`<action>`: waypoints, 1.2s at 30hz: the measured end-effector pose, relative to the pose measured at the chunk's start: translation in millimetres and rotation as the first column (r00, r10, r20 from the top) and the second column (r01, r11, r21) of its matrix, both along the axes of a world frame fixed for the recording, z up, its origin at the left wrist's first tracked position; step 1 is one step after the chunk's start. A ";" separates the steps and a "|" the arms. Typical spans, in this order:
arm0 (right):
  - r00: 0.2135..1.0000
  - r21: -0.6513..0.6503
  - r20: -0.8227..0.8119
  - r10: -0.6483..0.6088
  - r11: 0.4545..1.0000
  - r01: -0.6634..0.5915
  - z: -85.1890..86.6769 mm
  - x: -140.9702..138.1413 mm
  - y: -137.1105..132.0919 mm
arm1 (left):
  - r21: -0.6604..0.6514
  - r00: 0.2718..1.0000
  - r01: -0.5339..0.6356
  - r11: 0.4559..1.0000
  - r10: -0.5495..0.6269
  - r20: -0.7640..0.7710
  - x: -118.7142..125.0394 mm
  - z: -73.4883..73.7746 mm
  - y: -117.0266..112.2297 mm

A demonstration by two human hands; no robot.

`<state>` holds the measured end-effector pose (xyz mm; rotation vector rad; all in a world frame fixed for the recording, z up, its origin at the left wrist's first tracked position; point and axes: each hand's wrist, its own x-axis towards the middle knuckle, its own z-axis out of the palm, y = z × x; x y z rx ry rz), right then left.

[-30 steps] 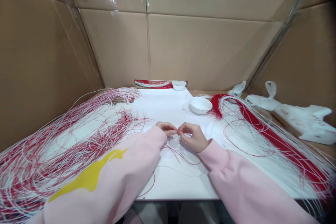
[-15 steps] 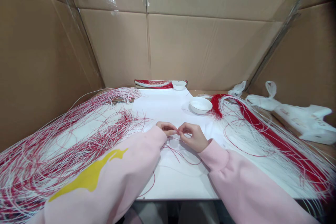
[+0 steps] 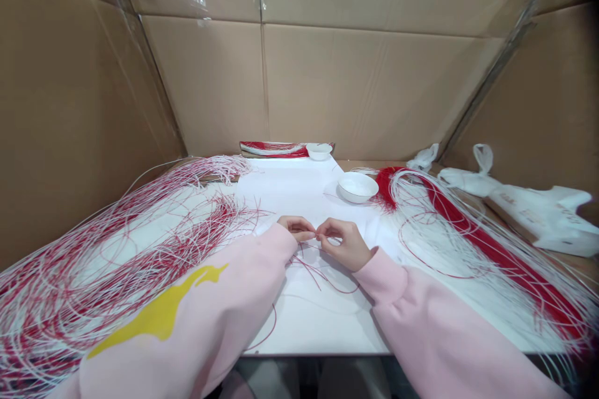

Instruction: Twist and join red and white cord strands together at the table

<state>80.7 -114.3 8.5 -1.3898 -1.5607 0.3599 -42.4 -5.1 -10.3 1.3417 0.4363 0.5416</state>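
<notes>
Your left hand [image 3: 294, 228] and right hand [image 3: 341, 245] meet above a white paper sheet [image 3: 299, 199] on the desk [image 3: 369, 165], their fingers [image 3: 325, 239] pinching a thin red cord [image 3: 327, 282]. Loose red-and-white strands [image 3: 116, 262] lie leftward; a red-and-white bundle [image 3: 486, 243] and a white bowl [image 3: 357, 187] lie rightward.

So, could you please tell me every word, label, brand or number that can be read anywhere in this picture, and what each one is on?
Nothing can be read for certain.
White plastic bag: small printed marks, too blurred to read.
Pink sleeve: a yellow shape, with no lettering that I can make out.
Cardboard walls: no readable print.
</notes>
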 end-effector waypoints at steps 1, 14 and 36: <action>1.000 0.000 0.000 -0.001 1.000 0.001 0.0 0.1 -0.1 | -0.001 1.000 -0.001 1.000 0.001 -0.001 -0.1 -0.1 0.1; 1.000 0.007 0.015 -0.018 1.000 0.018 0.1 -0.2 -0.2 | 0.013 0.999 -0.009 1.000 0.009 -0.045 -1.0 6.8 -3.1; 1.000 0.001 0.027 -0.005 1.000 0.005 4.1 -2.9 -1.5 | 0.051 0.999 0.007 0.999 -0.004 -0.049 -0.7 2.1 -1.1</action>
